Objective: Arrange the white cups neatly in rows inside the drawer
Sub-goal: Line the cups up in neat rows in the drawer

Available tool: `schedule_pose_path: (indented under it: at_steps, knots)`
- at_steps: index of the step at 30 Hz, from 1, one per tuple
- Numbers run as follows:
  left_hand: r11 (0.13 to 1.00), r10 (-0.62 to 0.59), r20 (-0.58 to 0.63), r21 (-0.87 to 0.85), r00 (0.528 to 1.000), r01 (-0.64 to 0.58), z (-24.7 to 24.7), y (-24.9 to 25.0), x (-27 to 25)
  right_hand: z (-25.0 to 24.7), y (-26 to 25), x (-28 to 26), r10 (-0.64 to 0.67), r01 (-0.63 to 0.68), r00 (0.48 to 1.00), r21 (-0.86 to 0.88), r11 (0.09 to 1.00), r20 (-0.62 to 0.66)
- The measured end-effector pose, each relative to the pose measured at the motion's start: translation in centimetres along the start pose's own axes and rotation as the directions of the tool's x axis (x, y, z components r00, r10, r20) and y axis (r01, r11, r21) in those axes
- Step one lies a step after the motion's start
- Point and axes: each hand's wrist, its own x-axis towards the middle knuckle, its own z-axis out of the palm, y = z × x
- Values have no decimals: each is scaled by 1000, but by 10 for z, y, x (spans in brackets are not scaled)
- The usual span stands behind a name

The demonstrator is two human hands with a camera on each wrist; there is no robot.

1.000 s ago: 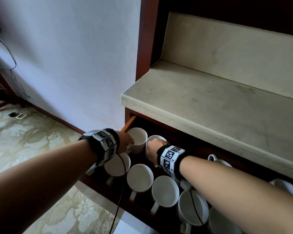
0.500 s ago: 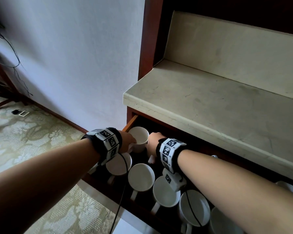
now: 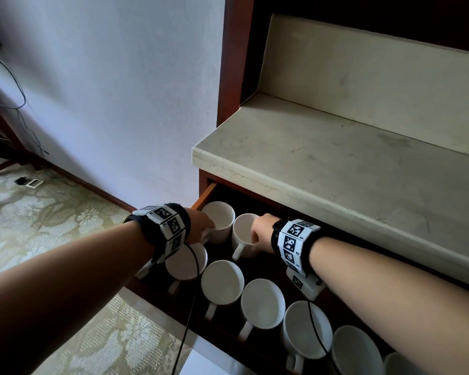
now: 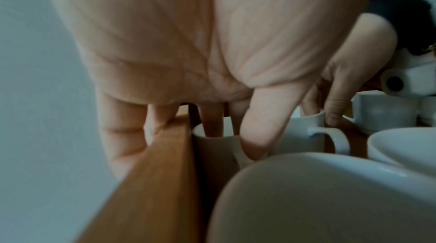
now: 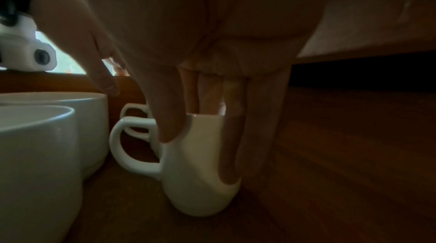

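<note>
Moved: right hand (image 3: 260, 232) slid its cup (image 3: 243, 231) toward 9 o'clock, closing on the corner cup (image 3: 219, 220).
Left hand (image 3: 201, 226): pinches corner cup's rim, seating it at drawer (image 3: 205, 197) wall.
Right grip: pinches rim, aligning back row.

Overhead: stone tabletop (image 3: 349, 169) overhangs the drawer's back, leaving a low gap.
Left: drawer side wall (image 3: 205, 197) touches the corner cup (image 3: 219, 221).
Front: row of white cups (image 3: 263, 303) packed close together.
Free: bare drawer floor (image 5: 354, 153) right of the right hand (image 3: 261, 234).
</note>
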Motion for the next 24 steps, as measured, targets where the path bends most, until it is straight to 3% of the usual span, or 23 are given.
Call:
schedule_pose_path:
  at_steps: [3, 17, 20, 22, 24]
  knots:
    - [1000, -11, -18, -1, 1000, 11, 2, -1, 1, 4, -3, 1, 41, -41, 999, -14, 999, 9]
    - [1000, 2, -10, 1, 1000, -2, 2, -2, 1, 15, -2, -3, -59, 56, 996, -47, 997, -67]
    - [1000, 15, -24, -10, 1000, -15, 4, -2, 4, 8, 2, -13, -110, 110, 991, -6, 994, -71]
    - [1000, 21, -9, -18, 1000, -21, 5, -5, 8, -2, 13, -26, -132, 138, 979, 30, 990, -158]
    - [999, 22, -2, -30, 1000, -22, 7, -8, 12, -10, 35, -42, -87, 135, 968, 194, 972, -234]
